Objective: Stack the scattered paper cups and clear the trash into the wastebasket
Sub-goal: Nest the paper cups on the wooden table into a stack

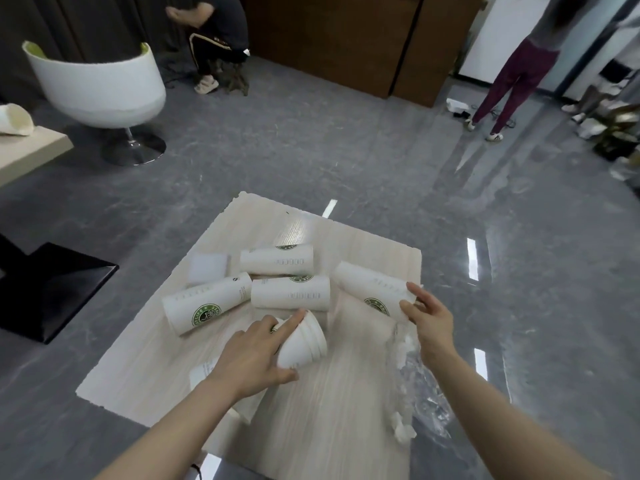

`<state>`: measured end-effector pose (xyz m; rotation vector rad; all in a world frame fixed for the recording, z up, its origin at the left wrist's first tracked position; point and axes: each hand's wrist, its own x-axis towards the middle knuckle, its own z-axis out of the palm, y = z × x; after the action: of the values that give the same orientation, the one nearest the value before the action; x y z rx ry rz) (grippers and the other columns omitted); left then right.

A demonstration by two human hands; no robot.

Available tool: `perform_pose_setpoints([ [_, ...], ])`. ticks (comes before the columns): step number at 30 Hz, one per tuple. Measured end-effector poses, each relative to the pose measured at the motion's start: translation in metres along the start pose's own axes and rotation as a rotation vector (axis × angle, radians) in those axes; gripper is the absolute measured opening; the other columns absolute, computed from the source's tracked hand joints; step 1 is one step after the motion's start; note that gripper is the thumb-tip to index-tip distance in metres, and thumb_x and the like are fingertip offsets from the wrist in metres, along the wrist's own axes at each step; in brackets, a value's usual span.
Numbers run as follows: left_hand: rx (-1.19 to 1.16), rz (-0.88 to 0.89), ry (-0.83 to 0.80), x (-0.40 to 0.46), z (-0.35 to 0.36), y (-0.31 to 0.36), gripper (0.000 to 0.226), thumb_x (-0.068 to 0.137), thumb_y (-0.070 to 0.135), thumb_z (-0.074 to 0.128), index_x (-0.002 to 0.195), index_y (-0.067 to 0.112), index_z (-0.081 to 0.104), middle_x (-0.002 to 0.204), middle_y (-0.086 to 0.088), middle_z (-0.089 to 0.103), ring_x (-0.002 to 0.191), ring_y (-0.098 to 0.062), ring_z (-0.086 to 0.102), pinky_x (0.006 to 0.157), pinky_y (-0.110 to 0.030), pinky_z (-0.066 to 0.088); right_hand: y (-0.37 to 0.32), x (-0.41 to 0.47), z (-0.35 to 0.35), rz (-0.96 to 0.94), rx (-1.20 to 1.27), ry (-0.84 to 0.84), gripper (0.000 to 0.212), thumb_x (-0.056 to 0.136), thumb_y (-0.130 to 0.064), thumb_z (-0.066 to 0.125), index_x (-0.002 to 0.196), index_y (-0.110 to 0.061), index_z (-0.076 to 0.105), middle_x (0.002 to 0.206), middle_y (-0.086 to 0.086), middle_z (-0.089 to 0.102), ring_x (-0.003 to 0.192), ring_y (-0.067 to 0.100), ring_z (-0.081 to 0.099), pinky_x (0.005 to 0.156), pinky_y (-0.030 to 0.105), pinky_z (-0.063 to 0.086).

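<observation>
Several white paper cups with green logos lie on their sides on a light wooden table (329,417). My left hand (252,358) grips a short stack of nested cups (304,344), rims pointing up and right. My right hand (427,318) holds the open end of a long cup (370,289) lying at the right. Two more cups (277,259) (291,292) lie at the middle, and another cup (207,303) at the left. One cup (204,370) is partly hidden under my left wrist. Crumpled clear plastic wrap and white paper scraps (412,400) lie at the table's right edge. No wastebasket is in view.
A white foam block (207,268) lies behind the left cup. A white swivel chair (100,88) and a black table base (52,285) stand on the grey floor at the left. One person sits at the back; another stands at the far right.
</observation>
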<state>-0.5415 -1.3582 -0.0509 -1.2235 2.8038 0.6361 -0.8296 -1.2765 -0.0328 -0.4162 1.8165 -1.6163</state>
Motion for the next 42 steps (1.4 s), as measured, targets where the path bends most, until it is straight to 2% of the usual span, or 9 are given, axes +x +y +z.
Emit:
perform_pose_setpoints([
  [2, 0.005, 0.011, -0.002, -0.001, -0.001, 0.000, 0.099, 0.072, 0.070, 0.055, 0.142, 0.054, -0.014, 0.117, 0.009, 0.037, 0.111, -0.014, 0.043, 0.077, -0.027, 0.035, -0.005, -0.004, -0.005, -0.026, 0.023, -0.011, 0.041, 0.081, 0.010, 0.065, 0.116, -0.013, 0.065, 0.086, 0.003, 0.063, 0.078, 0.014, 0.061, 0.073, 0.015, 0.055],
  [10, 0.017, 0.034, 0.045, -0.004, -0.005, -0.004, 0.099, 0.074, 0.068, 0.055, 0.140, 0.053, -0.018, 0.118, 0.006, 0.040, 0.113, -0.015, 0.044, 0.084, -0.030, 0.039, -0.012, -0.023, -0.016, 0.029, 0.111, -0.157, 0.037, 0.084, 0.008, 0.062, 0.114, -0.014, 0.065, 0.113, 0.009, 0.066, 0.094, 0.020, 0.062, 0.073, 0.020, 0.057],
  [16, -0.027, 0.010, 0.116, -0.009, -0.007, -0.010, 0.101, 0.073, 0.069, 0.056, 0.139, 0.053, -0.019, 0.122, 0.005, 0.040, 0.113, -0.017, 0.045, 0.085, -0.031, 0.043, -0.014, -0.028, -0.017, 0.051, 0.106, -0.264, 0.034, 0.084, 0.006, 0.060, 0.110, -0.016, 0.066, 0.104, 0.008, 0.069, 0.092, 0.021, 0.064, 0.081, 0.028, 0.056],
  [19, -0.047, 0.020, 0.132, -0.011, -0.009, -0.011, 0.102, 0.072, 0.069, 0.057, 0.141, 0.053, -0.016, 0.123, 0.004, 0.041, 0.114, -0.018, 0.046, 0.084, -0.032, 0.043, -0.018, -0.028, -0.018, 0.060, 0.083, -0.341, 0.041, 0.070, -0.009, 0.074, 0.110, -0.016, 0.068, 0.104, 0.010, 0.069, 0.089, 0.018, 0.067, 0.080, 0.026, 0.057],
  [23, -0.055, 0.039, 0.134, -0.013, -0.015, -0.010, 0.102, 0.072, 0.068, 0.059, 0.139, 0.053, -0.017, 0.121, 0.005, 0.041, 0.112, -0.017, 0.046, 0.084, -0.031, 0.043, -0.019, -0.030, -0.020, 0.083, 0.032, -0.438, 0.081, 0.037, -0.039, 0.095, 0.111, -0.016, 0.070, 0.103, 0.007, 0.072, 0.091, 0.016, 0.069, 0.086, 0.027, 0.056],
  [26, -0.067, 0.088, 0.107, -0.016, -0.017, -0.009, 0.101, 0.067, 0.072, 0.053, 0.140, 0.053, -0.015, 0.119, 0.004, 0.041, 0.112, -0.017, 0.045, 0.084, -0.032, 0.043, -0.021, -0.038, -0.014, 0.104, 0.002, -0.502, 0.060, 0.059, -0.026, 0.088, 0.114, -0.014, 0.069, 0.108, 0.009, 0.070, 0.094, 0.017, 0.067, 0.085, 0.025, 0.056],
  [29, -0.062, 0.137, 0.080, -0.020, -0.018, -0.007, 0.098, 0.061, 0.076, 0.041, 0.139, 0.055, -0.016, 0.116, 0.005, 0.041, 0.111, -0.017, 0.045, 0.078, -0.030, 0.040, -0.021, -0.051, 0.000, 0.118, -0.022, -0.536, 0.035, 0.082, 0.001, 0.062, 0.115, -0.012, 0.066, 0.112, 0.005, 0.067, 0.095, 0.014, 0.066, 0.083, 0.023, 0.054],
  [37, -0.014, 0.166, 0.061, -0.038, -0.023, -0.003, 0.102, 0.073, 0.065, 0.059, 0.140, 0.053, -0.017, 0.105, 0.011, 0.028, 0.102, -0.011, 0.042, 0.072, -0.024, 0.029, 0.003, -0.092, 0.047, 0.130, -0.056, -0.667, 0.038, 0.079, -0.006, 0.070, 0.116, -0.015, 0.067, 0.118, 0.008, 0.067, 0.105, 0.019, 0.064, 0.086, 0.029, 0.052],
  [42, -0.014, 0.114, 0.087, -0.051, -0.025, -0.008, 0.105, 0.073, 0.067, 0.059, 0.141, 0.050, -0.019, 0.120, 0.006, 0.038, 0.110, -0.012, 0.042, 0.077, -0.027, 0.037, 0.017, -0.112, 0.077, 0.161, -0.017, -0.748, 0.048, 0.070, -0.023, 0.075, 0.118, -0.017, 0.067, 0.124, 0.011, 0.065, 0.114, 0.023, 0.061, 0.096, 0.037, 0.049],
])
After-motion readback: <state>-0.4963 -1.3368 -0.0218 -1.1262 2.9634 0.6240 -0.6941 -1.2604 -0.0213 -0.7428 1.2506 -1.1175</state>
